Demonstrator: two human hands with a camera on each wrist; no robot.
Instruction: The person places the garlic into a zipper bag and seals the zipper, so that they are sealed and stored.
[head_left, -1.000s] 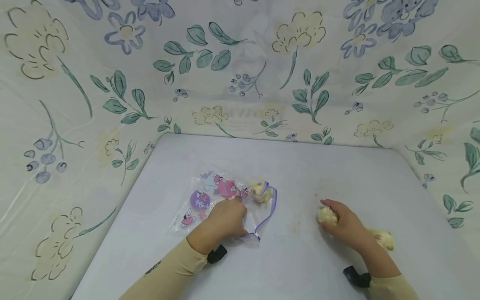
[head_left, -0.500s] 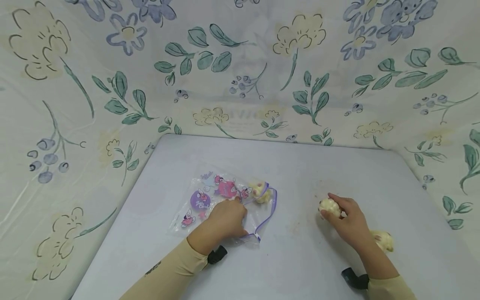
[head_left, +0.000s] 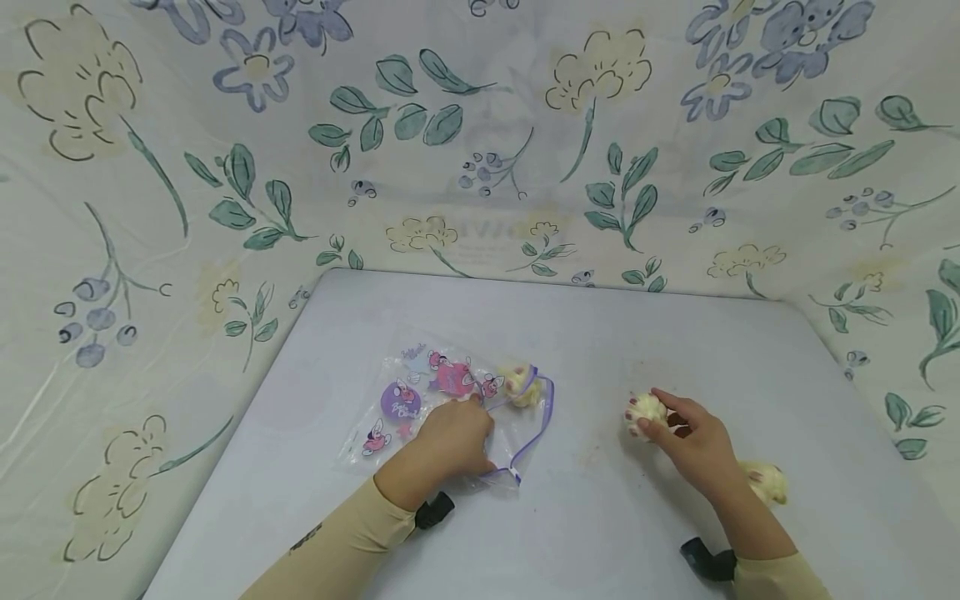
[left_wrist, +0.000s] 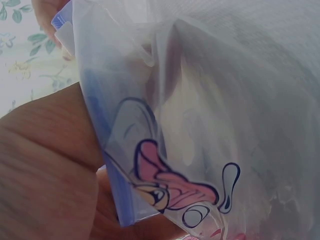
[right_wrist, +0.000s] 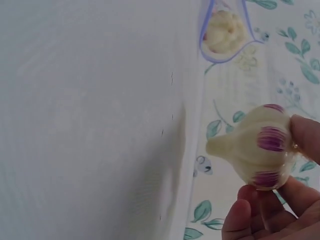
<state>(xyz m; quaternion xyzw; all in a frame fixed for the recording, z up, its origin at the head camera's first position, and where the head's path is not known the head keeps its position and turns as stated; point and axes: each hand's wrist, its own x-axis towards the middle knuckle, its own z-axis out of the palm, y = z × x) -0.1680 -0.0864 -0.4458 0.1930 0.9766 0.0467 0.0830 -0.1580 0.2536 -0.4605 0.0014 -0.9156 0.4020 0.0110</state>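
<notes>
My right hand (head_left: 693, 437) pinches a garlic bulb (head_left: 646, 416) above the right part of the table. In the right wrist view this garlic bulb (right_wrist: 265, 147) is cream with purple streaks, its stem pointing left, between thumb and fingertips. My left hand (head_left: 455, 433) grips the edge of a clear zip bag (head_left: 401, 403) printed with pink and purple cartoon figures. Its purple-edged mouth gapes toward the right. Another garlic bulb (head_left: 519, 383) lies inside, near that mouth. Up close in the left wrist view, the plastic of the bag (left_wrist: 240, 110) hides some fingers.
A further garlic bulb (head_left: 768, 482) lies on the white table (head_left: 585, 542), partly behind my right wrist. Floral cloth (head_left: 510, 150) rises behind the table and at both sides. A dark wrist mount (head_left: 707, 560) sits at my right wrist.
The right hand has lifted its garlic bulb a little and turned it, so the purple streaks now face the head camera. My left hand and the bag have stayed put.
</notes>
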